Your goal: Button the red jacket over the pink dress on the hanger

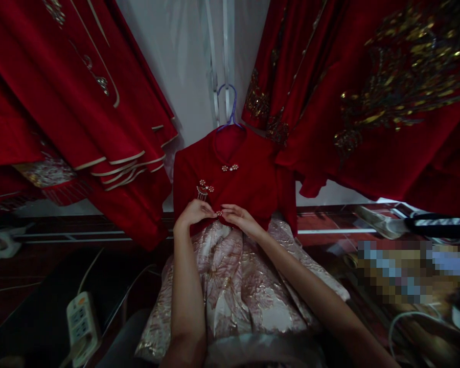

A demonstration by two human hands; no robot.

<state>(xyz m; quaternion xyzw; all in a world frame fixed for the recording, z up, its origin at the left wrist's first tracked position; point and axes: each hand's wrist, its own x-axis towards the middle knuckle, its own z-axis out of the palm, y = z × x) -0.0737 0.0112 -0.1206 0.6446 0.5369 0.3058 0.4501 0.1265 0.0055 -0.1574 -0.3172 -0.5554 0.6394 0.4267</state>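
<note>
A red jacket (249,189) with a stand collar hangs from a purple hanger (233,105) in front of me. At its lower front edge is a small beaded fastener (219,213), with my hands on either side. My left hand (194,212) is closed, its fingertips pinching the fastener's left end. My right hand (242,219) has its fingers fairly straight, their tips together at the right end; the thumb is partly hidden. Higher up are a beaded collar fastener (230,167) and a tasselled beaded ornament (204,189). A pale pink and gold brocade skirt (230,276) spreads below the jacket.
Red garments with pale trim (111,117) hang at the left, and red garments with gold sequins (391,143) at the right. A white power strip (82,327) with cables lies at the lower left. Behind is a pale wall (164,61). A white cable (393,327) curves at the lower right.
</note>
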